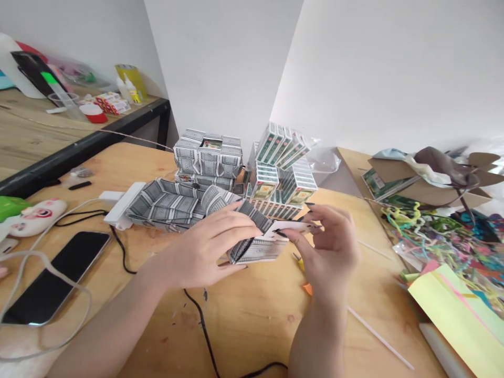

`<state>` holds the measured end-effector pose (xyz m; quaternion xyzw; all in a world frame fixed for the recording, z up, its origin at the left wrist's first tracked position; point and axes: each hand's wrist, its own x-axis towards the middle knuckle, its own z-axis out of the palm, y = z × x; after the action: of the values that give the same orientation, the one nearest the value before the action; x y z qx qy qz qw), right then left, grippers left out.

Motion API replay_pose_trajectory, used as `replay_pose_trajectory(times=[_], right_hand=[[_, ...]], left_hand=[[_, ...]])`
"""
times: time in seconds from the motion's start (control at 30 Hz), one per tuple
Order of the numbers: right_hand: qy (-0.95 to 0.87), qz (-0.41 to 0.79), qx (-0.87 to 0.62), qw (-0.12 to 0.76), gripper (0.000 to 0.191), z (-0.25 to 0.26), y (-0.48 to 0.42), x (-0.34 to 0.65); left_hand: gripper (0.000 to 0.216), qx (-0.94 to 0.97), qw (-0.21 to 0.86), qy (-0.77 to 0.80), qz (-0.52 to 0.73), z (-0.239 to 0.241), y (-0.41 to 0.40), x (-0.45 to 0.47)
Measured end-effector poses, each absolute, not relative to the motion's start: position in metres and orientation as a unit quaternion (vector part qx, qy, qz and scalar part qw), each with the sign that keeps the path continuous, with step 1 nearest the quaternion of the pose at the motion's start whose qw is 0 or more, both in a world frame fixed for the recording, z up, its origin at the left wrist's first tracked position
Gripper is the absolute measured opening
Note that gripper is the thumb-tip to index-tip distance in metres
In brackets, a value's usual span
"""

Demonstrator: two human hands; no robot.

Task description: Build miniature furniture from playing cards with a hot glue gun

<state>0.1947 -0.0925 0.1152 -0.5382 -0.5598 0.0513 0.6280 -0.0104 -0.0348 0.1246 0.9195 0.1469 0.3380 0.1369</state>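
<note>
My left hand (205,241) is wrapped over a model part (260,252) built of grey-and-white patterned playing cards, holding it above the table. Between the thumb and fingers of my right hand (331,241) is a playing card (277,229), its white face up and its left end against the upper edge of the model part. A long open tray shape (165,202) of the same patterned cards lies behind my left hand. Farther back stands a blocky box (208,157) of these cards, stacked on a similar layer.
Green-and-white card packs (271,173) are piled by the wall. At left are a phone (59,278), a white power strip (124,205) and cables. Coloured pipe cleaners (437,226), yellow paper (457,315) and a cardboard box (425,184) sit at right. A white stick (380,336) lies nearby.
</note>
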Motion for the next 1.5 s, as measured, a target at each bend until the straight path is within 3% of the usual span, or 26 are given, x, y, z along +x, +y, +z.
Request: replay_pose_trajectory(times=[0.2,0.37,0.53,0.67,0.9,1.2,1.5], right_hand=[[-0.496,0.243,-0.527,0.646,0.031,0.115,-0.089,0.201],[-0.486,0.358,-0.528,0.598,0.022,0.115,-0.089,0.205],[-0.517,0.44,-0.509,0.529,0.038,0.114,-0.086,0.204],[-0.471,0.441,-0.5,0.577,0.05,0.113,-0.084,0.2],[-0.396,0.376,-0.519,0.658,0.028,0.112,-0.081,0.193],[-0.403,0.284,-0.56,0.666,0.028,0.102,-0.079,0.189],[-0.403,0.302,-0.545,0.67,0.028,0.093,-0.076,0.193]], left_hand=[[0.047,0.908,0.219,0.14,0.329,0.125,-0.035,-0.012],[0.071,0.897,0.257,0.206,0.295,0.119,-0.031,-0.015],[0.087,0.886,0.287,0.203,0.304,0.116,-0.022,-0.019],[0.087,0.886,0.29,0.201,0.301,0.115,-0.018,-0.023],[0.069,0.887,0.285,0.215,0.294,0.116,-0.016,-0.026],[0.068,0.881,0.299,0.218,0.295,0.114,-0.017,-0.024],[0.063,0.897,0.281,0.162,0.299,0.114,-0.016,-0.024]])
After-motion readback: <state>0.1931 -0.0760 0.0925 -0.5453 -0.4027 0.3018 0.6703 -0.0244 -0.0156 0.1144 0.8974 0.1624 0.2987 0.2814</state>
